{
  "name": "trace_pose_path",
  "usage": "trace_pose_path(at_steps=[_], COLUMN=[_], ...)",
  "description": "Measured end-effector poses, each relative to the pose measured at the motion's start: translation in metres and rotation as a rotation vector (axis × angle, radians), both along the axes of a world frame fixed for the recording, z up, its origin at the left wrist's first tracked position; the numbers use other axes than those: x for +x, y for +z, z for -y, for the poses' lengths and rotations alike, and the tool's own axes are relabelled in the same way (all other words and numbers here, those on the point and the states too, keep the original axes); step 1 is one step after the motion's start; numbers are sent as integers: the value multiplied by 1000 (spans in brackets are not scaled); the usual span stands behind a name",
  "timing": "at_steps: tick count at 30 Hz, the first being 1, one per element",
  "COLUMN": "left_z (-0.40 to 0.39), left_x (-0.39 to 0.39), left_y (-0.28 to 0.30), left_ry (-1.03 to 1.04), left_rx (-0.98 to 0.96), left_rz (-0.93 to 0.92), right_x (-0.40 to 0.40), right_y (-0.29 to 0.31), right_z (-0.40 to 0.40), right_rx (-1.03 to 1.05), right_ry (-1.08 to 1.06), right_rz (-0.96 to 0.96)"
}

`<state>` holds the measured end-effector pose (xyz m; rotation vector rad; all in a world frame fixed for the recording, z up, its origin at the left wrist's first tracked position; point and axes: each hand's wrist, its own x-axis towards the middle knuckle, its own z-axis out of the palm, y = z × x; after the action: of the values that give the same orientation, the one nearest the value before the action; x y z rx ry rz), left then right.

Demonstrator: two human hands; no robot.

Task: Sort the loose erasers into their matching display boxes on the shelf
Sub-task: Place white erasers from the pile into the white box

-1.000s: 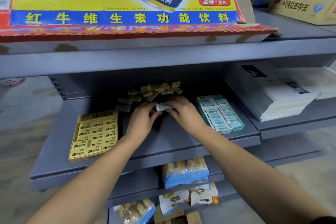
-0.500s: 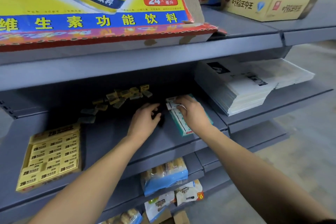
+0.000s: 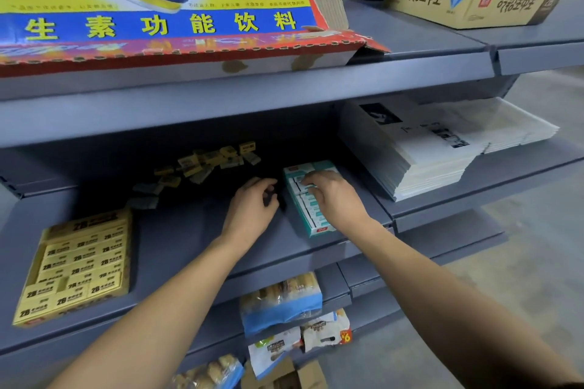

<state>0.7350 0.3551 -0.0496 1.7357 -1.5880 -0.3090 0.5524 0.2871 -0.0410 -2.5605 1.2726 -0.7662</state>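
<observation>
Pressing into the teal box (image 3: pixel 311 224), right hand (image 3: pixel 335 196) fingers flat; left hand (image 3: pixel 252 205) loosely curled, empty

Bare shelf (image 3: pixel 177 240) lies open between the yellow box (image 3: pixel 76 265) and the teal box (image 3: pixel 311 199). Loose erasers (image 3: pixel 202 164) crowd the back, and the upper shelf (image 3: pixel 252 98) hangs low overhead.

Teal display box (image 3: pixel 311 213) of white erasers, flat on the shelf (image 3: pixel 177 240); yellow 2B display box (image 3: pixel 76 268) far left; loose yellow erasers (image 3: pixel 205 163) scattered behind
</observation>
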Motion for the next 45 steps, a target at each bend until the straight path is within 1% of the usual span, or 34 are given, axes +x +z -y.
trace_pose_path(at_steps=[6, 12, 15, 17, 19, 21, 26, 30, 34, 38, 40, 43, 45], left_z=[-4, -8, -12, -17, -24, -36, -66, -88, -103, -113, -117, -123, -128], left_x=[1, -2, 5, 12, 23, 37, 83, 116, 147, 172, 184, 198, 205], left_y=[-1, 4, 6, 8, 8, 7, 8, 14, 17, 24, 27, 28, 28], left_ry=[-6, -33, -15, 11, 39, 70, 200, 299, 354, 391, 428, 443, 462], left_rx=[-3, -7, -12, -16, -13, -2, 24, 31, 35, 23, 48, 45, 49], left_rz=[12, 19, 29, 31, 33, 42, 78, 89, 92, 116, 151, 151, 152], right_x=[-11, -1, 9, 19, 37, 60, 117, 158, 195, 229, 245, 262, 271], right_y=[-2, -1, 1, 4, 10, 13, 3, -6, -5, -6, -7, -11, -15], right_z=[-3, -5, -6, -7, -13, -21, -41, -56, -68, -69, -69, -68, -67], right_rx=[-18, -39, -17, 1, 7, 18, 75, 127, 166, 148, 120, 84, 54], right_ry=[-1, -42, -83, -104, -63, 28, 211, 310, 378, 418, 411, 380, 409], right_rz=[-58, -44, -49, -15, 45, 83, 60, 27, 30, 2, -34, -113, -143])
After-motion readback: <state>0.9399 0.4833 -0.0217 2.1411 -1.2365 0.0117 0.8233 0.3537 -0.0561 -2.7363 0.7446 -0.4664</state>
